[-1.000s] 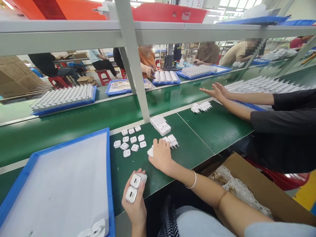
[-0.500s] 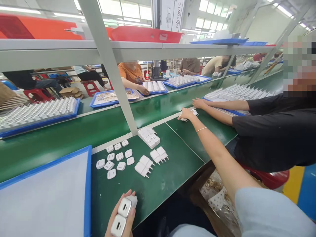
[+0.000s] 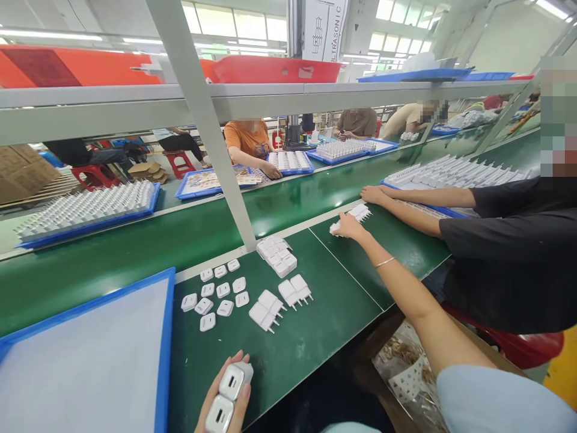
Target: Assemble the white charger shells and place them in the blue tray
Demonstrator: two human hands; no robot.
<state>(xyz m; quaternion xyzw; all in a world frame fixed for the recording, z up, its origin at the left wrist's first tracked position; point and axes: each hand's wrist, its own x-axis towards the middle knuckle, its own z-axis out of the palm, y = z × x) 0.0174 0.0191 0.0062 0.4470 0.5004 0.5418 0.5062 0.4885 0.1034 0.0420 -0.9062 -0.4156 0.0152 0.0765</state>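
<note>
My left hand (image 3: 241,402), at the bottom of the view, is closed around two white USB charger plugs (image 3: 232,381), their port ends facing up. My right hand (image 3: 350,227) reaches far across the bench, its fingers closed over the near end of a row of white chargers (image 3: 360,211) with prongs pointing right. Between my hands lie two pairs of pronged chargers (image 3: 295,290) and a block of white charger pieces (image 3: 276,255). Several loose white port caps (image 3: 223,290) are spread on the green bench to their left.
A blue-rimmed tray (image 3: 164,349) with a white lining lies at left. At right, a co-worker's arms (image 3: 406,201) rest near a tray of chargers (image 3: 455,174). A slanted metal post (image 3: 225,162) rises at the bench's back edge. Beyond runs a green belt (image 3: 306,189).
My right hand has shifted slightly toward me, and more of the charger row now shows beside it. The camera view has turned a little. My left hand still holds its two chargers.
</note>
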